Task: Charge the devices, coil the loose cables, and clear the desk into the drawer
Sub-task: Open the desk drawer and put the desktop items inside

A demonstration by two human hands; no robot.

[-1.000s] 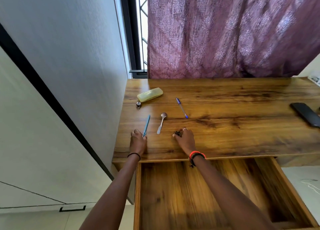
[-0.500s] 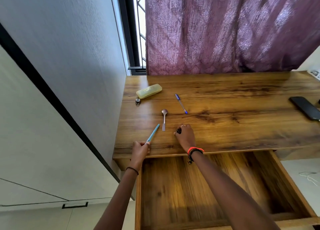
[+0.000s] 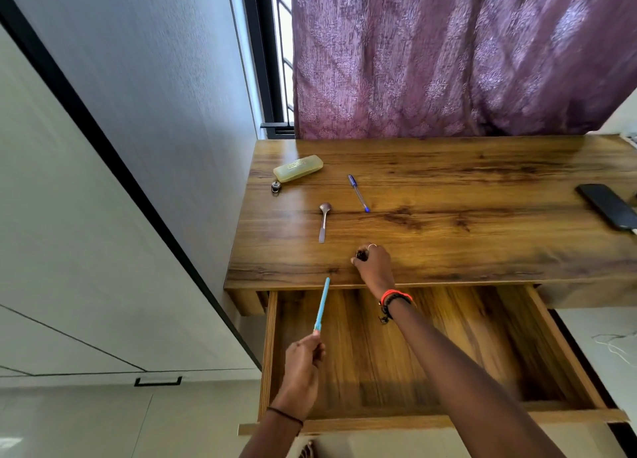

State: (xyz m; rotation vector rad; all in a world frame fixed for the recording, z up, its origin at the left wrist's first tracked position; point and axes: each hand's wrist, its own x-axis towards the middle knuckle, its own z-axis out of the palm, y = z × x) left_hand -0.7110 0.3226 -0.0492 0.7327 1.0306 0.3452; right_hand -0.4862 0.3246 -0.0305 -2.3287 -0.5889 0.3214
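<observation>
My left hand (image 3: pixel 303 361) pinches the near end of a light blue pen (image 3: pixel 322 304) above the open wooden drawer (image 3: pixel 431 419), its tip pointing up toward the desk edge. Near the front edge of the wooden desk (image 3: pixel 482 237), my right hand (image 3: pixel 374 264) curls its fingers round a small dark object (image 3: pixel 360 254). Farther back on the desk lie a metal spoon (image 3: pixel 324 221), a blue pen (image 3: pixel 358 192), a yellow case (image 3: pixel 298 168) and a small round dark item (image 3: pixel 276 186). A black phone (image 3: pixel 608 206) lies at the right edge.
The drawer's inside shows bare wood. A white wall and cabinet doors stand to the left. A purple curtain (image 3: pixel 448 54) hangs behind the desk. White cable (image 3: pixel 617 345) lies on the floor at the right.
My left hand has lifted the light blue pen off the desk and drawn it back over the open drawer. My right hand stays on the small dark object.
</observation>
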